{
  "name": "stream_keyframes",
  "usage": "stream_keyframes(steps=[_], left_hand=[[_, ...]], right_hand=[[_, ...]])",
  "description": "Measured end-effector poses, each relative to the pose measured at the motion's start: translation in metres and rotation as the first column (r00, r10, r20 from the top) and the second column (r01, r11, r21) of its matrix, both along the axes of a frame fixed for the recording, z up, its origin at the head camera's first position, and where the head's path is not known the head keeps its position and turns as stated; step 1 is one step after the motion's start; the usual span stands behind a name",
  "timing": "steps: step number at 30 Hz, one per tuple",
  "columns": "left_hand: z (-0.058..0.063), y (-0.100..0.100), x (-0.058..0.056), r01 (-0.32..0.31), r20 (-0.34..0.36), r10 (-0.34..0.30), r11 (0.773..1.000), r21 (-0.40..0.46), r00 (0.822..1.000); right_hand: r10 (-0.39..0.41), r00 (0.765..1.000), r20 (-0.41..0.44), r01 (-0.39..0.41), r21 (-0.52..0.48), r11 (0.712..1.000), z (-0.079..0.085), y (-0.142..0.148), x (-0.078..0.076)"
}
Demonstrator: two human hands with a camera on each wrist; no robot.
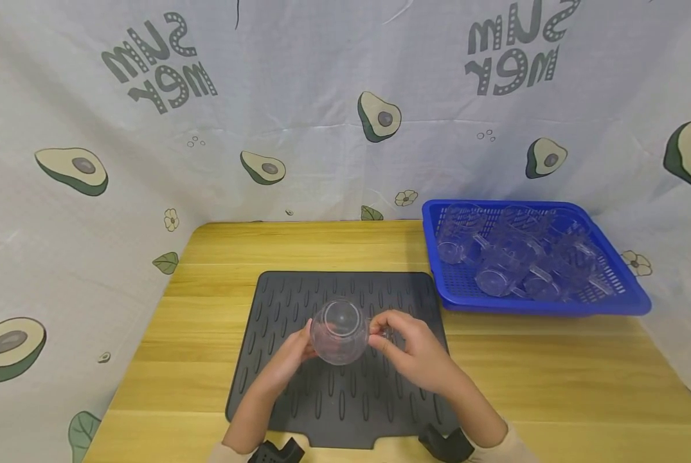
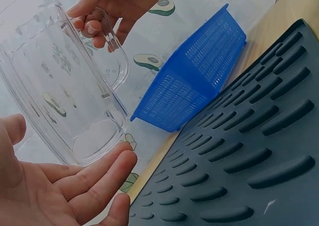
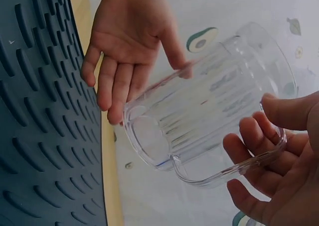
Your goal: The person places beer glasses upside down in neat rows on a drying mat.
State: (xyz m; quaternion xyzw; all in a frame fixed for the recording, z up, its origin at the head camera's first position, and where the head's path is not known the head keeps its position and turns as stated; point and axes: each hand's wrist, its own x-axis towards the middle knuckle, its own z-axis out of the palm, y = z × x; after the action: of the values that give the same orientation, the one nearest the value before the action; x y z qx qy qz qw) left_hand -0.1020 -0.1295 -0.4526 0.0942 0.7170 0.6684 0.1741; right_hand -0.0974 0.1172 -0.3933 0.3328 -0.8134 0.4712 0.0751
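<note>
A clear mug (image 1: 339,344) is held above a dark grey ridged mat (image 1: 290,289). Its handle is gripped by my right hand (image 1: 420,354), fingers curled through the loop in the right wrist view. On the opposite side, my left hand (image 1: 287,363) has its fingers extended and lies against the mug's wall near the base. In the left wrist view the clear mug (image 2: 65,86) tilts, its base nearest the left fingers (image 2: 99,186). Nothing shows inside it.
At the back right stands a blue perforated basket (image 1: 544,307) with several clear mugs (image 1: 498,276) lying in it. The mat lies on a wood-grain table (image 1: 177,334). A white curtain printed with avocados (image 1: 322,77) hangs behind and at the sides.
</note>
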Motion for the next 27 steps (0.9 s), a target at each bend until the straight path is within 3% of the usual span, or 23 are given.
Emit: stream_keyframes(steps=[9, 16, 27], left_hand=[[-0.0022, -0.0024, -0.0026, 0.035, -0.025, -0.034, 0.999, 0.020, 0.999], [-0.0023, -0.0021, -0.0032, 0.014, -0.025, -0.014, 1.000, 0.002, 1.000], [-0.0069, 0.0012, -0.0033, -0.043, 0.037, 0.040, 0.995, 0.089, 0.999]], right_hand=[[0.068, 0.998, -0.019, -0.066, 0.063, 0.996, -0.0008, -0.0002, 0.0011], [0.097, 0.995, 0.000, -0.096, 0.127, 0.987, -0.0019, 0.0005, 0.0027], [0.127, 0.992, 0.015, -0.127, 0.239, 0.963, -0.0044, 0.0004, 0.0029]])
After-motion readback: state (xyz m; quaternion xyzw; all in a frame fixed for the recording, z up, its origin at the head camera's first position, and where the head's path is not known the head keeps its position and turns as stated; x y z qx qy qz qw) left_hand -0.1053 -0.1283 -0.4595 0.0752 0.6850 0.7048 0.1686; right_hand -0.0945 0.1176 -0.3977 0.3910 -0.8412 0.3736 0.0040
